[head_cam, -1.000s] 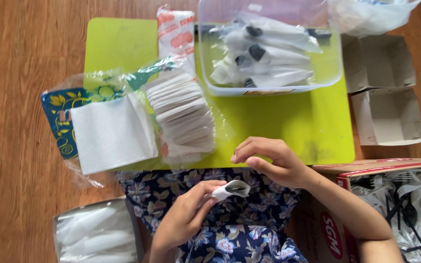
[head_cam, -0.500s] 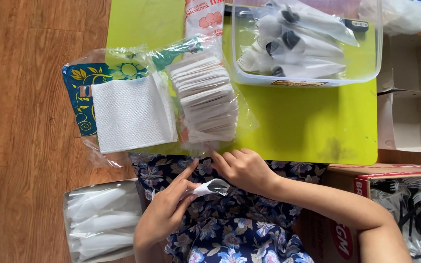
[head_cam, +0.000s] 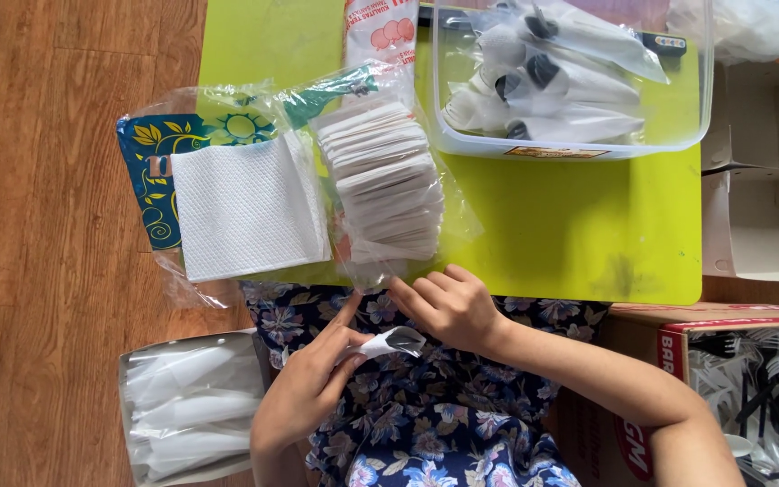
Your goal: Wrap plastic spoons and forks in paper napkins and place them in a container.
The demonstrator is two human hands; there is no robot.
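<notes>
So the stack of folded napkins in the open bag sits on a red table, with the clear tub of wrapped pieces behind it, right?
Not quite: the table is lime green, not red, as the head view shows. The stack of folded napkins does sit on it in its open bag, with the clear tub of wrapped pieces behind.
</notes>
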